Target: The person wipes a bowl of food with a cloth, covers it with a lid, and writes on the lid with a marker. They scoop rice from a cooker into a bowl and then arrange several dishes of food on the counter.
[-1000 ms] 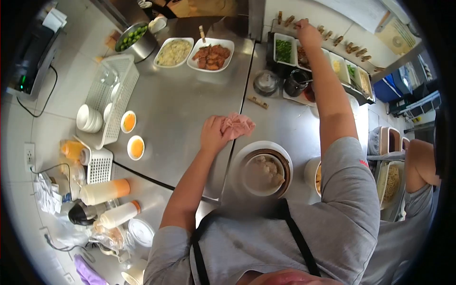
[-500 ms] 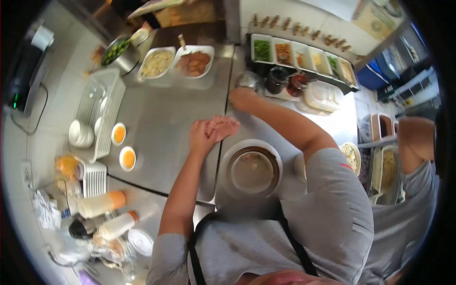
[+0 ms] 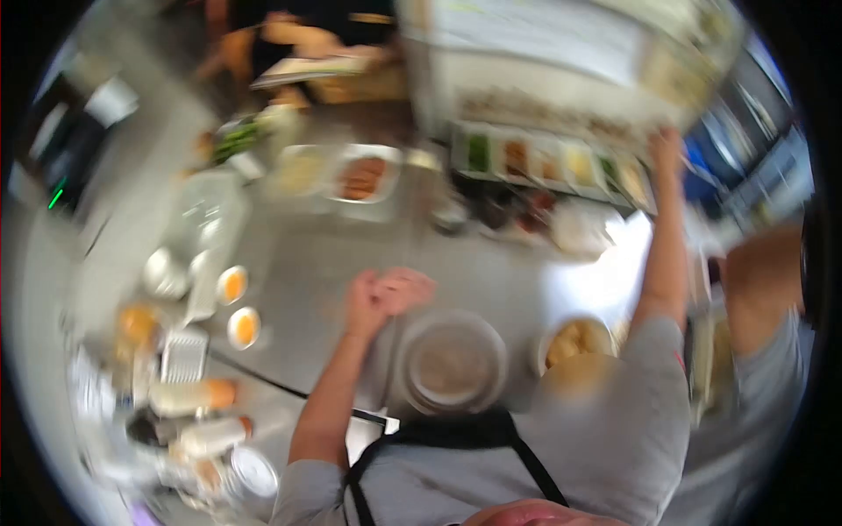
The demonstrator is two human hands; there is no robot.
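Steel counter (image 3: pixel 333 263) | left hand (image 3: pixel 364 302) grips pink cloth (image 3: pixel 403 289) | right hand (image 3: pixel 668 145) blurred, grip unclear

Counter (image 3: pixel 491 280): brushed steel, dull sheen. Rag (image 3: pixel 403 289): soft pink cloth. Rack (image 3: pixel 206 228): white plastic. Apron straps (image 3: pixel 535 460): black fabric, matt.

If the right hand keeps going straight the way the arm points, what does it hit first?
Probably the far end of the row of topping trays: the right hand is already at that end. The picture is blurred, so contact and depth are unclear.
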